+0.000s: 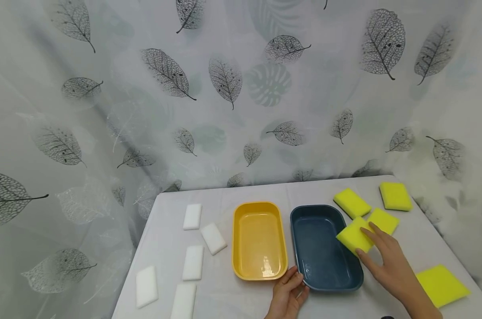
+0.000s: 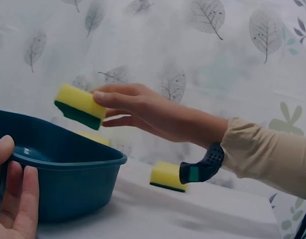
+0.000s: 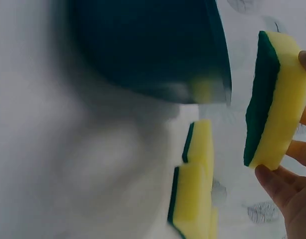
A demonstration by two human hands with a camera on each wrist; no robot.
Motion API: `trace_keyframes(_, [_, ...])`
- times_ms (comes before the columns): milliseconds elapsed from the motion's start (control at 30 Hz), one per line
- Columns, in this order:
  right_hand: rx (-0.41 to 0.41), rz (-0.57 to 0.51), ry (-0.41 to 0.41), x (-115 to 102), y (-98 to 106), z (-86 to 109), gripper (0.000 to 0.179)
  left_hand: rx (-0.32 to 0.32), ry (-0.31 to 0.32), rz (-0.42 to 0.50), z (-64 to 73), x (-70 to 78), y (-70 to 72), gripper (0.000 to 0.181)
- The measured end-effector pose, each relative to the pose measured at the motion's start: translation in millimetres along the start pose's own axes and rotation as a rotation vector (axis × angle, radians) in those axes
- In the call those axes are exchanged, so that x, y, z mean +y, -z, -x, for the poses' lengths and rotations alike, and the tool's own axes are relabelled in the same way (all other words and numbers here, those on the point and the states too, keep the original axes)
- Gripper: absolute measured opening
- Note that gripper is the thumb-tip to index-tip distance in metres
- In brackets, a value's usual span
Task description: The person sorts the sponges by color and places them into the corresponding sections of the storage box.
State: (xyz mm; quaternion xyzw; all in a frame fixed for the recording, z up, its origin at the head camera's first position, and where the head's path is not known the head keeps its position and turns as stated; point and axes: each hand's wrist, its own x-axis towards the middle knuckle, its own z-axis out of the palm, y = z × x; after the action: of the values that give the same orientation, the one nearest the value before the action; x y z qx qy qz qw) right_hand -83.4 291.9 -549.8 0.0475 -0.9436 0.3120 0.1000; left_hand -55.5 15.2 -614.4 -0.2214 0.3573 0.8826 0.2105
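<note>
One sponge point(image 1: 354, 235), yellow with a dark green scouring side, held aloft by the right hand point(image 1: 384, 254). Right grip: narrow, thumb and fingertips pinching the sponge by its edges, green side facing down. Position: above the right rim of the blue tub point(image 1: 324, 248) as seen from the head; the right wrist view shows sponge and tub apart.

Left hand point(image 1: 289, 292) at the tub's near left corner. Left grip: closed on the rim, thumb on top, fingers against the outer wall. Yellow tub point(image 1: 260, 241) just beside, to the left; whether the left fingers touch it, cannot tell.

Right of the blue tub, four more yellow sponges point(image 1: 396, 196) lie on the white surface point(image 1: 221, 288): three toward the far corner, one near the right forearm. Left of the yellow tub, five white blocks point(image 1: 193, 262), spaced apart, the nearest cut by the frame edge.

Right arm: dark wristband point(image 2: 205, 167), beige sleeve point(image 2: 272, 154). Behind everything, pale hanging cloth point(image 1: 145, 119) printed with skeleton leaves.
</note>
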Motion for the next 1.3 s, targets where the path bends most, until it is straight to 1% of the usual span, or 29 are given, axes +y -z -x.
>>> trace_keyframes(167, [-0.049,-0.043,0.086,-9.8,-7.5,-13.6,0.067,0.008,0.005,0.003,0.6,0.2,-0.4,0.017])
trace_keyframes(267, [-0.064,-0.038,0.143,-11.6,-13.9,-18.5,0.067,0.006,0.003,0.003,0.9,0.5,-0.8,0.017])
trace_keyframes(400, [-0.064,-0.011,0.221,-13.1,-24.9,-19.3,0.067,0.009,0.001,0.004,1.6,0.5,-1.2,0.017])
trace_keyframes(500, [-0.078,-0.009,0.251,-15.1,-32.9,-18.9,0.066,0.012,-0.002,0.001,1.5,0.0,-1.1,0.018])
trace_keyframes(700, [-0.152,-0.005,0.254,-19.8,-48.5,-22.6,0.063,0.027,-0.001,-0.005,1.6,0.4,-2.0,0.019])
trace_keyframes(833, [-0.209,0.022,0.265,-25.4,-53.8,-28.0,0.063,0.015,-0.005,-0.002,2.1,0.7,-1.7,0.018])
trace_keyframes(933, [-0.294,0.045,0.257,-28.4,-53.9,-32.9,0.063,0.009,-0.005,-0.001,2.2,1.2,-1.7,0.017])
trace_keyframes(1067, [-0.416,0.067,0.229,-30.6,-53.4,-37.9,0.059,0.017,0.005,0.003,1.9,1.8,-2.3,0.018])
trace_keyframes(1133, [-0.46,0.067,0.213,-31.7,-54.3,-39.8,0.057,0.016,0.007,0.004,1.8,2.0,-2.6,0.019])
trace_keyframes(1200, [-0.485,0.06,0.209,-32.8,-55.7,-41.4,0.056,0.01,0.008,0.005,2.0,2.0,-2.7,0.019])
trace_keyframes(1300, [-0.499,0.054,0.216,-35.0,-58.7,-43.7,0.054,0.005,0.012,0.002,2.7,2.1,-2.6,0.02])
